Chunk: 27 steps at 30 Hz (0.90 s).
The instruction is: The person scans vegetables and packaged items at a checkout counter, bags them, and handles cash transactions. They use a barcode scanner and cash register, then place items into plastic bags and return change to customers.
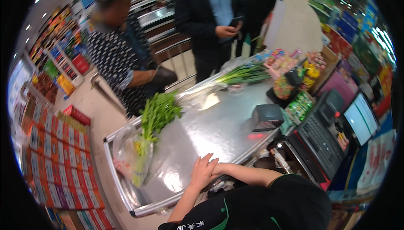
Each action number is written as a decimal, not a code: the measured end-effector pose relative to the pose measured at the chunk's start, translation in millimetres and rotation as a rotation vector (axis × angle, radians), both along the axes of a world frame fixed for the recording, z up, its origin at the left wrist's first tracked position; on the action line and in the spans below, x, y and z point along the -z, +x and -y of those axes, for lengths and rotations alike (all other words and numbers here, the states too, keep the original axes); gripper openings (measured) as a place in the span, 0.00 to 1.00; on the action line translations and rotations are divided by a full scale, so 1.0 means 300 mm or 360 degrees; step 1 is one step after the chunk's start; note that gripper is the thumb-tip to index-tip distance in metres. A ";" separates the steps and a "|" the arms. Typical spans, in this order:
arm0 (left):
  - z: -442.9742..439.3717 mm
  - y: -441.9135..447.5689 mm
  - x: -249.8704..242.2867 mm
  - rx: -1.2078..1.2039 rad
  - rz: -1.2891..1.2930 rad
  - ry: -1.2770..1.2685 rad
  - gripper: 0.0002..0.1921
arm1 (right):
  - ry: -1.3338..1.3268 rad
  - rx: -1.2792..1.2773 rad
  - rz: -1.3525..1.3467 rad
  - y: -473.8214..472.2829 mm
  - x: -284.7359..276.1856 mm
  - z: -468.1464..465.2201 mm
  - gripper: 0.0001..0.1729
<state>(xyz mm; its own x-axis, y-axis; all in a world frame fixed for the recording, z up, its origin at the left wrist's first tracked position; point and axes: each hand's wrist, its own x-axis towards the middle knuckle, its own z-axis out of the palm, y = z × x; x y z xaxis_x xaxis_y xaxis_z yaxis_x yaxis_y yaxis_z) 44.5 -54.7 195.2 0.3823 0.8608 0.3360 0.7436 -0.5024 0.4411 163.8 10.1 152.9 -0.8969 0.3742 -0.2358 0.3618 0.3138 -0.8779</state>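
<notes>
My left hand [202, 170] rests at the near edge of the metal checkout counter [170, 163], its fingers stretched out with nothing in them. It lies across my right hand [217, 168], whose fingers are mostly hidden beneath it. To the left on the counter, a clear plastic bag [126, 159] holds leafy green stalks [159, 113] that stick out of its top. A bunch of green onions [243, 73] lies at the counter's far side, beside crumpled clear plastic [202, 95]. A dark box-shaped scanner [267, 118] stands to the right, a red glow under it.
A person in a patterned top [116, 50] stands across the counter holding a dark item. Behind, a person in a dark jacket [202, 24] holds a phone. On the right are packaged sweets [300, 106], a keyboard [322, 141] and a screen [361, 118]. Stacked cartons [60, 163] stand left.
</notes>
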 end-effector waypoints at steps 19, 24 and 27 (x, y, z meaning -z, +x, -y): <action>-0.150 0.315 -0.044 0.0109 0.1039 -0.0961 0.18 | -0.0741 0.0501 -0.0194 0.480 -0.246 -0.064 0.13; -0.141 0.309 -0.104 -0.0224 0.0610 -0.0454 0.16 | -0.0406 0.0984 -0.0678 0.530 -0.319 -0.238 0.08; -0.093 0.292 -0.094 -0.0213 0.0500 -0.0609 0.16 | 0.0062 0.1365 -0.0683 0.657 -0.332 -0.392 0.10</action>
